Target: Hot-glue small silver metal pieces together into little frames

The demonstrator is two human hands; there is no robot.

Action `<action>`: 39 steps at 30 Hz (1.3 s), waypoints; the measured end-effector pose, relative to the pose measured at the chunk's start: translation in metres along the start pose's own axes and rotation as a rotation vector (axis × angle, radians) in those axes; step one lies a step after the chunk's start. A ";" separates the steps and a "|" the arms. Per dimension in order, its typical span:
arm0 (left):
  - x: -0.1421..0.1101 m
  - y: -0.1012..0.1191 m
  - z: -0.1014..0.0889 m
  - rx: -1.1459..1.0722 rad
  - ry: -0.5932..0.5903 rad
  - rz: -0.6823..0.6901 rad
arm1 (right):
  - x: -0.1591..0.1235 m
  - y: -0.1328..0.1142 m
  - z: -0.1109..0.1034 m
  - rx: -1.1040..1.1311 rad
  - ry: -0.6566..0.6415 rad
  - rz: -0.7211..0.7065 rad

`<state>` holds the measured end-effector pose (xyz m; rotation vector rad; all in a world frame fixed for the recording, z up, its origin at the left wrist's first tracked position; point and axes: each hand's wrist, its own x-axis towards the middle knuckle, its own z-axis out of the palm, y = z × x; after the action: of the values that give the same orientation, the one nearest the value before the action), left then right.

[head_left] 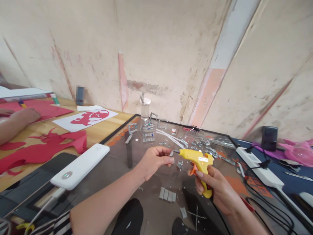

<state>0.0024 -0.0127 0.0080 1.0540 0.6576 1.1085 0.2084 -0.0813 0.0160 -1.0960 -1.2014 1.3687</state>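
Observation:
My right hand (215, 189) grips a yellow glue gun (199, 162) by its handle, one finger on the orange trigger. The gun's metal nozzle points left at a small silvery piece (171, 153) that my left hand (156, 161) pinches between thumb and fingertips. Both hands hover over a dark glass sheet (117, 163) in a black frame. A short row of grey tiles (167, 195) lies on the glass just below the hands.
Several silvery pieces, small mirror structures (148, 130), white glue sticks (168, 136) and a clear jar (145, 108) lie at the back. A white power bank (80, 165) sits left, a power strip (258, 166) with black cables right. Another person's hand (23, 116) rests among red paper cutouts (41, 148).

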 end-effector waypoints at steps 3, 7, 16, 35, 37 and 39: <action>0.000 0.002 0.003 -0.048 0.028 -0.033 | 0.001 0.004 -0.001 -0.020 -0.012 0.005; -0.001 0.004 0.005 -0.063 0.038 -0.044 | 0.001 0.005 -0.001 -0.023 -0.053 0.021; -0.001 0.004 -0.001 0.121 0.045 0.067 | 0.001 0.002 -0.004 -0.049 -0.078 0.027; -0.005 0.009 -0.001 0.648 0.122 0.402 | 0.000 -0.001 -0.008 -0.206 -0.037 0.017; -0.006 0.007 -0.003 0.710 0.108 0.517 | -0.001 -0.002 -0.008 -0.210 -0.020 0.003; -0.006 0.005 -0.003 0.734 0.092 0.586 | -0.001 -0.003 -0.008 -0.210 -0.002 -0.004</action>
<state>-0.0045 -0.0166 0.0108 1.9163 0.8892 1.4626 0.2168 -0.0809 0.0179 -1.2367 -1.3716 1.2617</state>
